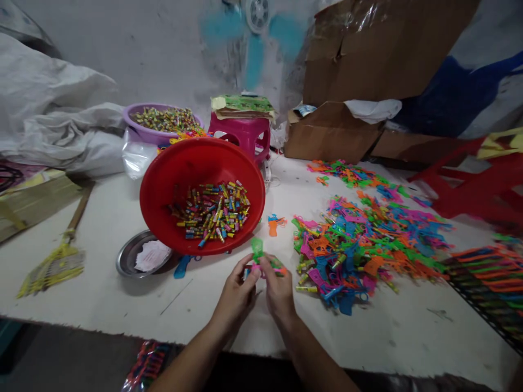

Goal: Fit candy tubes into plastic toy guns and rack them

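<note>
Hands, left hand (239,291) and right hand (278,288), fingers pinched on green toy piece (257,249).

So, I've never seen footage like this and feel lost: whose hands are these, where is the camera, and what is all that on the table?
There is no machine here: a person works with bare hands, and the one picture comes from a camera worn on their head, looking forward and down. The left hand and right hand meet near the table's front edge, together pinching small green and pink plastic pieces. On the white table a tilted red basin holds small colourful tubes; behind it stands a purple basin with more. A metal dish lies left of the hands, and a big pile of colourful plastic parts spreads to the right.
</note>
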